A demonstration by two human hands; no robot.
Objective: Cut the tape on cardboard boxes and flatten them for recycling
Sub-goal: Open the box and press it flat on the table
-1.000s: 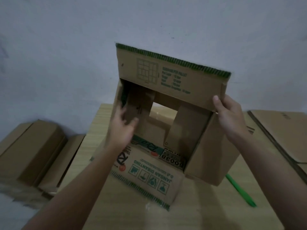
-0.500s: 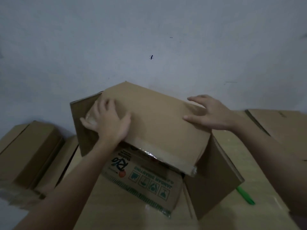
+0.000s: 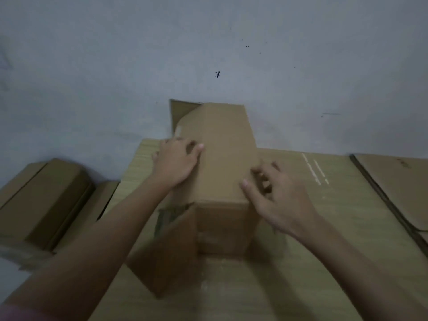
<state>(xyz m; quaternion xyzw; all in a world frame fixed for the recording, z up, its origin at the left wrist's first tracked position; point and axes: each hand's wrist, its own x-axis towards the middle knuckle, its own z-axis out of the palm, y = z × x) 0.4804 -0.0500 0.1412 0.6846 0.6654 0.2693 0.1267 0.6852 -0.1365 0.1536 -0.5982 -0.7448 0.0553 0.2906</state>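
A brown cardboard box (image 3: 220,158) stands on the wooden table (image 3: 312,239), its plain side turned up and loose flaps hanging out at the near left and far left. My left hand (image 3: 176,162) rests on the box's upper left part, fingers curled over its left edge. My right hand (image 3: 271,193) touches the right edge of the box, thumb on the top face and fingers bent beside it. The picture is blurred by motion.
Closed cardboard boxes (image 3: 44,198) lie to the left of the table. Flattened cardboard (image 3: 393,186) lies on the table's right side. A grey wall (image 3: 208,54) stands right behind the table.
The box has been turned, so its printed flap no longer shows and a narrower plain face points up. Both hands shifted with it. The green pen is out of sight.
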